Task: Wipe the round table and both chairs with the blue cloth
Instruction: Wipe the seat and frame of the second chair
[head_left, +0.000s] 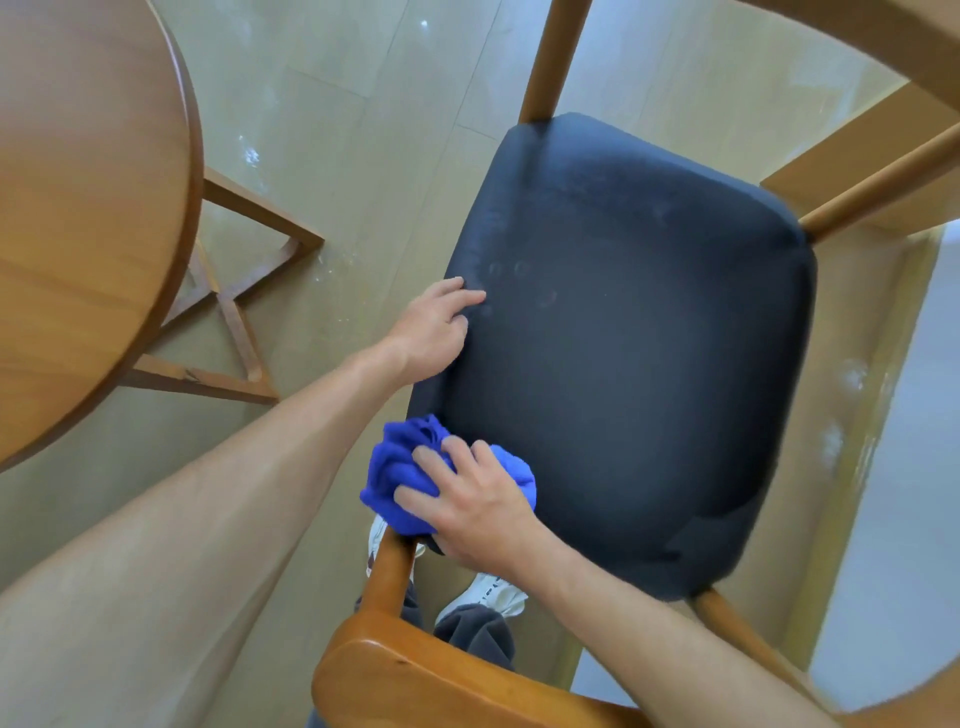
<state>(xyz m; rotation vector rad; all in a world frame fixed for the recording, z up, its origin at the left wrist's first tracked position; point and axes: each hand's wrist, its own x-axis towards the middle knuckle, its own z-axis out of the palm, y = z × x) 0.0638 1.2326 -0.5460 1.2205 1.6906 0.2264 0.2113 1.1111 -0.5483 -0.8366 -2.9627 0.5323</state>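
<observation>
Right hand (478, 504) — fingers clamped on bunched blue cloth (400, 478) at chair seat (623, 364) corner; left hand (436, 327) — fingers loosely apart, resting on seat edge.

A single head-worn wide-angle camera looks steeply down, close above the chair seat (623, 353), which fills the centre of the frame. The round worktop (88, 208) occupies the left edge and floor (353, 130) lies between. Straight lines bow near the borders.
</observation>
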